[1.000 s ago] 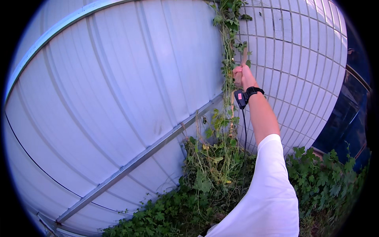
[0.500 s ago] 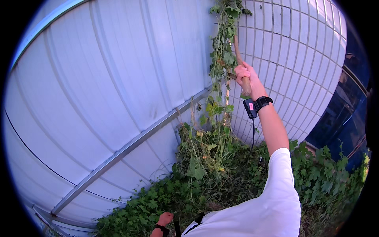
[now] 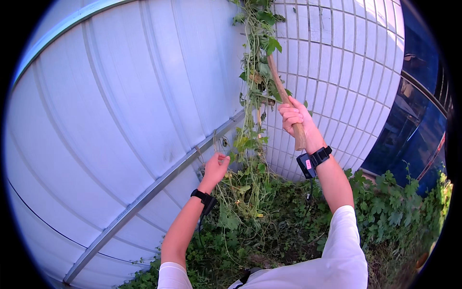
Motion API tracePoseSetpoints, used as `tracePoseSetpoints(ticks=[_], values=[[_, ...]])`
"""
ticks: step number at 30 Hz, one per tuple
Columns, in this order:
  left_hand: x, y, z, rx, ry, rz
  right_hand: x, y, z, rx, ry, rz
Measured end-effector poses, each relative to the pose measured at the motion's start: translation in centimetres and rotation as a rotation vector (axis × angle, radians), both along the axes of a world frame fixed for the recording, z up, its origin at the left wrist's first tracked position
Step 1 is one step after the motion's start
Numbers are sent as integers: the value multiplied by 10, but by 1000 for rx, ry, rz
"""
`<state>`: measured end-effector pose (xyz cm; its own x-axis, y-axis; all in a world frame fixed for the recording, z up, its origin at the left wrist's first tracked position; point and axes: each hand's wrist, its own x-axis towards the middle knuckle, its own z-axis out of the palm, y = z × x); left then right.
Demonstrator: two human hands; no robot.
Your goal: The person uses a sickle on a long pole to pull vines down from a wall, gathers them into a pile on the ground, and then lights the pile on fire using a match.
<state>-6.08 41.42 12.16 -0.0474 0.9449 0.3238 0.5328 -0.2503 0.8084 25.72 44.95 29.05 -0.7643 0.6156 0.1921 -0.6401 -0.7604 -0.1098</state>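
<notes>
My right hand (image 3: pixel 294 118) is wrapped round the lower part of a wooden handle (image 3: pixel 278 82). The handle slants up and to the left, and leaves hide its upper end, so the tool's head does not show. It reaches into a hanging strand of green vines (image 3: pixel 251 62) in the corner between two walls. Lower and to the left, my left hand (image 3: pixel 216 166) is raised beside the vine stems, its fingers curled in. Whether a thin stem lies in those fingers I cannot make out. Both wrists wear black straps with small boxes.
A pale metal panel wall (image 3: pixel 120 120) with a slanting metal rail (image 3: pixel 144 195) stands at left. The white tiled wall (image 3: pixel 332 82) is at right, with dark blue panels (image 3: pixel 409 130) beyond it. Leafy ground plants (image 3: pixel 385 207) and tangled stems cover the ground below.
My left hand has come up from the lower edge to the vines. My right hand, still round the wooden handle, sits slightly lower in view, and the whole view has shifted a little.
</notes>
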Motion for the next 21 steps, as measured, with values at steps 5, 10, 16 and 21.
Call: tracePoseSetpoints(ticks=[5,10,16,21], values=[[52,22,19,105,-6,100,-4,-23,-23,46,-19,35],[90,27,61,130,38,390,8,-33,-39,82,-103,-24],[75,43,96,-75,70,547,17,-34,-46,61,-115,-41],[49,15,82,-168,68,125,18,-32,-44,91,-145,-42]])
